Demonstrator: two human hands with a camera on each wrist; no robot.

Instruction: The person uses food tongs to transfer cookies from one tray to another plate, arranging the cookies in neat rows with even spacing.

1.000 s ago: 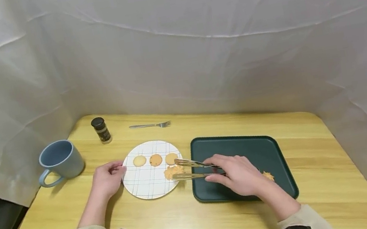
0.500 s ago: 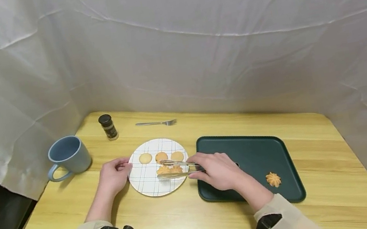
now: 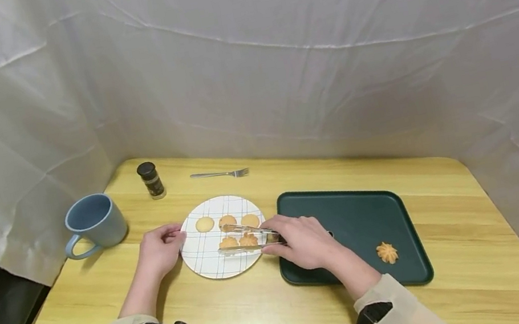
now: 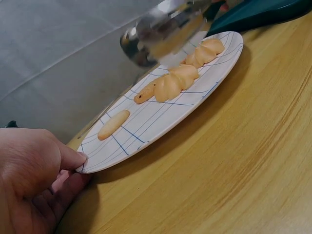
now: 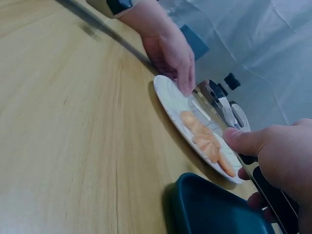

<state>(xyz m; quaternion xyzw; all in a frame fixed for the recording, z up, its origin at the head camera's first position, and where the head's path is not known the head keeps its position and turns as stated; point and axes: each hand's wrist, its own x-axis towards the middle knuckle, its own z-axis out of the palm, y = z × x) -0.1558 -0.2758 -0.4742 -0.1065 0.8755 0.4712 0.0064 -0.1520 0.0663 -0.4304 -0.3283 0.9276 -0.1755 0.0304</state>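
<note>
My left hand (image 3: 158,253) pinches the left rim of a round white checked plate (image 3: 204,263), thumb above and fingers beneath in the left wrist view. Three round cookies (image 3: 205,224) lie in the plate's back row. Two flower-shaped cookies (image 3: 248,240) lie in front of them. My right hand (image 3: 301,239) grips metal tongs (image 3: 252,230), whose arms stand apart over the plate around the flower-shaped cookies. Whether the tongs touch a cookie is unclear. Blurred tong tips (image 4: 161,39) hang over the plate in the left wrist view.
A dark green tray (image 3: 345,205) with one flower-shaped cookie (image 3: 387,252) lies right of the plate, partly under my right hand. A blue mug (image 3: 98,222) and a black-capped spice jar (image 3: 152,181) stand at left. A fork (image 3: 220,174) lies behind the plate.
My right hand and the tongs have moved left over the plate. Two flower-shaped cookies now show apart there, and the tray's cookie is fully visible. My left hand has stayed at the rim.
</note>
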